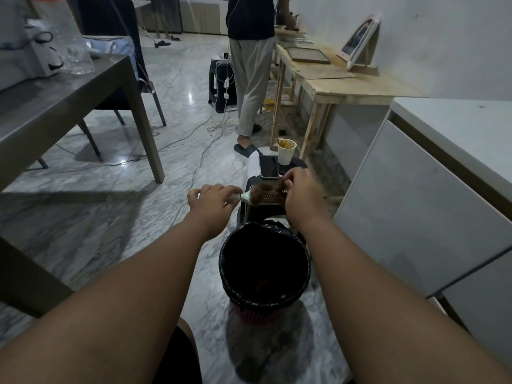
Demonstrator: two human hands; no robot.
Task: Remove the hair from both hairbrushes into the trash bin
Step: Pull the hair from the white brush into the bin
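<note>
With left hand [212, 202] curled round the round hairbrush [259, 196] handle, right hand [302, 196] pinches hair [267, 189], best stripped over the trash bin [225, 273].

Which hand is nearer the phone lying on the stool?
Right. The right hand pinches hair on the hairbrush, just below and right of the phone. The left hand grips its handle, farther to the phone's lower left.
</note>
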